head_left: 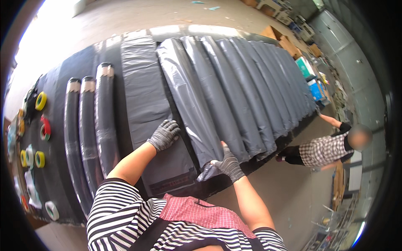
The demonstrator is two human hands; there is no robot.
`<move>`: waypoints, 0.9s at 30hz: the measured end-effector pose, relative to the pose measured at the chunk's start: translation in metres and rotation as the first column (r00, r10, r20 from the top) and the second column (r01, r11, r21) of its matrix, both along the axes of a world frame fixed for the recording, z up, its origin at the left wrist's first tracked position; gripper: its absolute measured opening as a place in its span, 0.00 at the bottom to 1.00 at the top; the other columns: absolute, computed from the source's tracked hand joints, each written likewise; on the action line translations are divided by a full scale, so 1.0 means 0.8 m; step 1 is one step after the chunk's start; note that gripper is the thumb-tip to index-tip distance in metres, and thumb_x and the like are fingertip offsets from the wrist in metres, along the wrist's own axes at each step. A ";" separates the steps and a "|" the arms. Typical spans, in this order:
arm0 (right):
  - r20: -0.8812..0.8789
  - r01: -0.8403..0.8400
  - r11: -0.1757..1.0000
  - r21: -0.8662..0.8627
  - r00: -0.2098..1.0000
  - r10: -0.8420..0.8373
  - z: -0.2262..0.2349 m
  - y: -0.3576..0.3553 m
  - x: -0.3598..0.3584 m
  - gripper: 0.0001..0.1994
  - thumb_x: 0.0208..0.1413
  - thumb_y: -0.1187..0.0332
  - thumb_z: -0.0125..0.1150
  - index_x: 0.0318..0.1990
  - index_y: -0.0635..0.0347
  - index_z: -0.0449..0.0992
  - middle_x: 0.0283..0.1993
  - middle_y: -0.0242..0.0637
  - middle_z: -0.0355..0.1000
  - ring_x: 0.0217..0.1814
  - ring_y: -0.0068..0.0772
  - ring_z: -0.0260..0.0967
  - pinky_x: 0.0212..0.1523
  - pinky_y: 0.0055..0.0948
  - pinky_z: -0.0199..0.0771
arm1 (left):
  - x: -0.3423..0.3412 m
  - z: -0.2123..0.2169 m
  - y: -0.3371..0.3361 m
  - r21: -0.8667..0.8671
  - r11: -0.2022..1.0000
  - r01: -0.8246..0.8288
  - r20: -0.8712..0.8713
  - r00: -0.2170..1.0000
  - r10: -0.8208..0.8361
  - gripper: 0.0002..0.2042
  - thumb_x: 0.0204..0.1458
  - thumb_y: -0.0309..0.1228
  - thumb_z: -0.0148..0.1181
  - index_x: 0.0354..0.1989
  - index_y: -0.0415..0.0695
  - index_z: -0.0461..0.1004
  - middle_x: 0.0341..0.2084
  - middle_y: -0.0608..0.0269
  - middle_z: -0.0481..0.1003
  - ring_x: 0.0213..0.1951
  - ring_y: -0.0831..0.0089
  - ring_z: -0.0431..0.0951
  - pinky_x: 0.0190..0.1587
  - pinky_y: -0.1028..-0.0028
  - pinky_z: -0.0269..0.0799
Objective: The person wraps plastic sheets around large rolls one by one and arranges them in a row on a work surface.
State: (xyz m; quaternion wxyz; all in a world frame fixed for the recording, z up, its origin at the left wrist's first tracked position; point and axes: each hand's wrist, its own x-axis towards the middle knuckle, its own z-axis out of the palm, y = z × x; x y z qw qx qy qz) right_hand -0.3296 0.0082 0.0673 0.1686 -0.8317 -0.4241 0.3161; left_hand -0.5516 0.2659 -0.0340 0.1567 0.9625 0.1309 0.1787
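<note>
My left hand [165,135], in a grey striped knit glove, lies with fingers stretched out on a flat grey plastic bag [144,83]. To its right lies a long grey plastic-wrapped roll [190,100], its surface wrinkled and shiny. My right hand [230,164], gloved the same way, grips the near end of this roll, with thumb and fingers around the loose plastic. A crumpled flap of the wrapping [208,171] sticks out beside the thumb. What is inside the wrapping is hidden.
Several more grey wrapped rolls [259,92] lie side by side to the right. Three black tubes in clear film [104,121] lie at left, beyond them tape rolls [40,101]. A co-worker [322,151] stands at the table's right end, near cardboard boxes [289,46].
</note>
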 end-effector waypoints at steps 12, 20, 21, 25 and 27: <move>0.668 -0.233 0.968 0.095 0.736 0.112 -0.011 0.002 -0.088 0.47 0.44 0.48 0.70 0.71 0.51 0.55 0.69 0.61 0.54 0.73 0.60 0.51 0.70 0.53 0.53 | -0.200 0.144 -0.017 0.044 0.720 -0.693 -0.077 0.716 0.694 0.26 0.51 0.43 0.64 0.56 0.43 0.69 0.56 0.51 0.67 0.61 0.51 0.64 0.62 0.51 0.61; 0.416 -0.762 0.638 -0.112 0.548 0.726 -0.082 -0.015 -0.248 0.32 0.54 0.51 0.61 0.68 0.43 0.64 0.74 0.44 0.52 0.76 0.51 0.48 0.71 0.52 0.49 | -0.298 0.136 -0.096 -0.152 0.237 -0.959 -0.479 0.282 0.832 0.56 0.46 0.51 0.70 0.72 0.35 0.39 0.57 0.36 0.66 0.58 0.45 0.70 0.62 0.58 0.65; 0.430 -0.759 0.644 -0.102 0.550 0.716 -0.086 -0.019 -0.251 0.33 0.54 0.51 0.61 0.68 0.43 0.64 0.75 0.44 0.52 0.76 0.51 0.47 0.71 0.52 0.49 | -0.301 0.146 -0.100 -0.299 0.130 -0.945 -0.582 0.289 0.760 0.59 0.44 0.53 0.72 0.73 0.35 0.36 0.57 0.36 0.68 0.58 0.45 0.71 0.61 0.58 0.66; 0.413 -0.774 0.629 -0.073 0.550 0.726 -0.086 -0.015 -0.246 0.35 0.53 0.51 0.64 0.68 0.47 0.63 0.73 0.47 0.54 0.75 0.51 0.50 0.71 0.50 0.51 | -0.340 0.095 -0.074 -0.742 -0.089 -0.665 -0.461 0.409 0.788 0.62 0.37 0.46 0.78 0.74 0.40 0.38 0.54 0.40 0.73 0.55 0.50 0.76 0.56 0.60 0.73; 0.253 -0.689 0.709 0.150 0.720 0.646 -0.077 0.004 -0.246 0.37 0.53 0.53 0.66 0.69 0.54 0.61 0.71 0.52 0.57 0.72 0.56 0.55 0.69 0.47 0.57 | -0.342 0.106 -0.081 -0.930 -0.064 -0.361 -0.251 0.500 0.829 0.47 0.40 0.37 0.77 0.69 0.42 0.55 0.49 0.51 0.76 0.49 0.59 0.77 0.51 0.62 0.75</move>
